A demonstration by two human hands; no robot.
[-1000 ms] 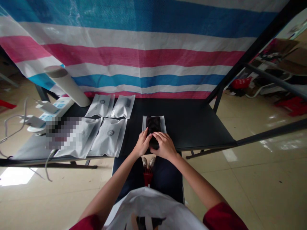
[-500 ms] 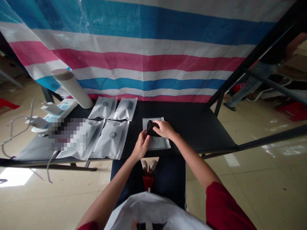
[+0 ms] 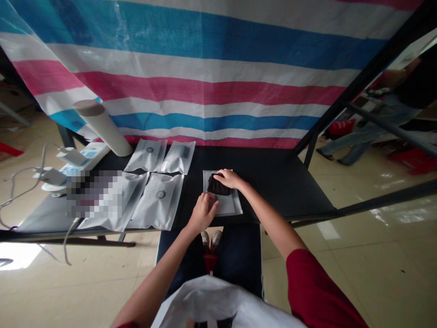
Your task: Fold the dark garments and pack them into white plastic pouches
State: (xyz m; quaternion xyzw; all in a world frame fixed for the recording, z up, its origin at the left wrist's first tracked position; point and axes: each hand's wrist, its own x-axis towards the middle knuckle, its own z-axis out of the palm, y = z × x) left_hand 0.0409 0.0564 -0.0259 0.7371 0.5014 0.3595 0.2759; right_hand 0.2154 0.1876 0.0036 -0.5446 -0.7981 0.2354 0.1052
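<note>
A folded black cloth item (image 3: 218, 186) lies on a flat, pale plastic bag (image 3: 227, 208) near the front of the black table. My right hand (image 3: 231, 178) grips its upper right side, the fingers over the far edge and the thumb on top. Just left of the bag's lower part is my left hand (image 3: 202, 213), with curled fingers and the thumb held apart from them. Its fingertips are close to the bag's left edge; whether they touch it I cannot tell. Nothing shows in that hand.
Several filled pale bags (image 3: 157, 200) lie on the black table (image 3: 273, 182) to the left. Behind them stand a white bottle (image 3: 104, 127) and a power strip (image 3: 95, 152) with plugged-in chargers. A striped sheet (image 3: 205, 68) hangs behind. A person (image 3: 385, 118) is beyond the right frame.
My left hand has come away from the black cloth item, down and toward me. The cloth now lies flatter under my right hand. The person at the right has shifted.
</note>
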